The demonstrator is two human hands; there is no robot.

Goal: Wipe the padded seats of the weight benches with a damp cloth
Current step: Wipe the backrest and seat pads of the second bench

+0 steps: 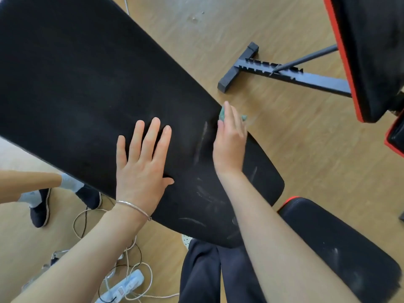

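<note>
Across the middle of the room, the black padded seat [87, 84] of a weight bench runs slantwise, broad at the far left and tapering to a rounded end close to the person's dark trousers [209, 272]. Its covering is matte and dull, and pale streaks and smears [202, 138] mark the narrower end between and below the hands. The left hand [142, 162], with a thin silver bracelet [133, 207] on the wrist, lies palm down on the padding, fingers straight and spread, gripping nothing. The right hand [229, 145] is at the seat's right edge on top of a small green cloth [223, 113], which peeks out on either side of the fingers; the shot is blurred there and the thumb is hidden, but the fingers seem laid out straight, pressing the cloth against the edge instead of curling round it. Just beside the seat's near end, at lower right, a second black pad [341, 248] with a red rim shows whitish scuffs. A third pad [367, 51] edged in red stands at upper right above a dark metal frame [284, 73] on the wooden floor [240, 29]. At lower left a white power strip [124, 287] lies among loose cables, and another person's dark shoes [40, 208] stand beyond
</note>
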